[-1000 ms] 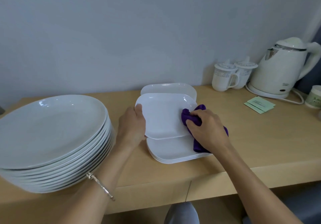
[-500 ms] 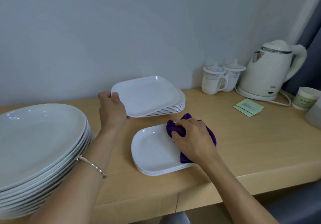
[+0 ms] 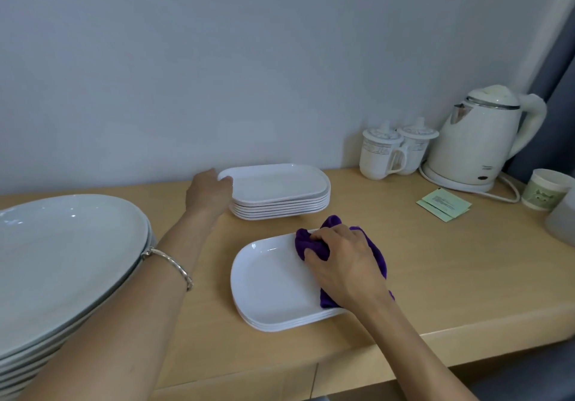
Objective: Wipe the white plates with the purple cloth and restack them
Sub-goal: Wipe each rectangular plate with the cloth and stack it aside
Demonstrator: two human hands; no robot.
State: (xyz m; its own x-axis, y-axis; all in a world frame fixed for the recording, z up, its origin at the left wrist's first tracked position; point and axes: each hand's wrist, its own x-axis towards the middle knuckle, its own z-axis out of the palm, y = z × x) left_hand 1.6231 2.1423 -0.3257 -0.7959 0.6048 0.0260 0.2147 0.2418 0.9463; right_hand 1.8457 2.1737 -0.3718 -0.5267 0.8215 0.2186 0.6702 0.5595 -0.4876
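1. Light is soft, even and rather cool; the wall [image 3: 217,58] looks blue-grey.
2. Small glare spots sit on the round plates [image 3: 62,260] and the near rectangular plate [image 3: 267,279].
3. Shadows on the countertop [image 3: 435,260] are faint.
4. Wide-angle distortion bends the edges; the kettle [image 3: 476,142] is slightly smeared.

White plates [image 3: 270,279], purple cloth [image 3: 376,257] — pale-green sachets [image 3: 445,206].
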